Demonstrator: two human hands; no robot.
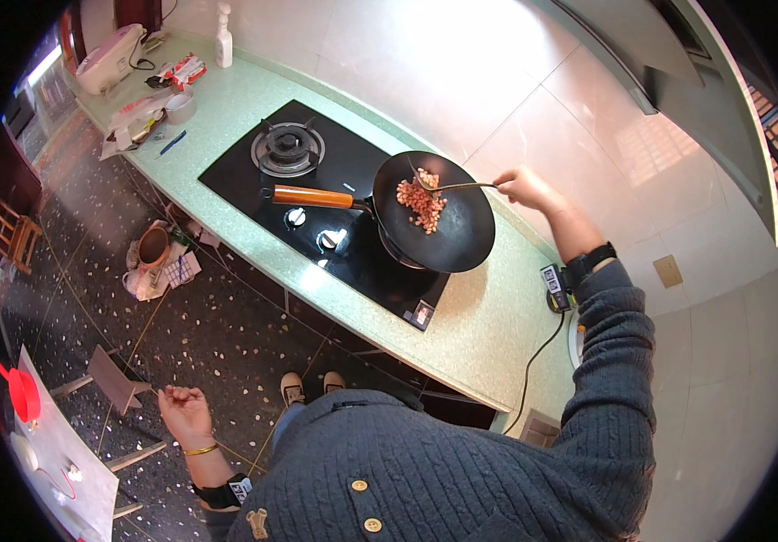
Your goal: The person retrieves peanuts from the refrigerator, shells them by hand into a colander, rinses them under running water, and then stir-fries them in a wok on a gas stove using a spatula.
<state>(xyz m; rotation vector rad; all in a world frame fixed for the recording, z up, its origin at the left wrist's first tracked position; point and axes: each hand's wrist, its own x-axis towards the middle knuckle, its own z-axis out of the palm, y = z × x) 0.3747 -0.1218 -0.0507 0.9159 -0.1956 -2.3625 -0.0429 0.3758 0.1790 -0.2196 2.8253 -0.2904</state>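
My right hand (530, 190) is closed round the end of a spoon's thin handle (465, 186). The spoon reaches from the right into a black wok (465, 237), its bowl among a heap of reddish peanuts (420, 210) near the wok's middle. The wok sits over the right side of the black gas hob (249, 167), and its wooden handle (315, 197) points left. Well away from the hob, at the lower left, my left hand (186, 415) hangs over the floor. Its palm is turned up, the fingers are loosely bent and apart, and nothing lies in it.
A bare burner (288, 149) is at the hob's left. Along the counter's far left are a spray bottle (224, 36), a white bowl (180, 108) and a blue pen (172, 143). A black cable (538, 361) hangs over the right edge. Behind my left hand stands a stool (118, 379).
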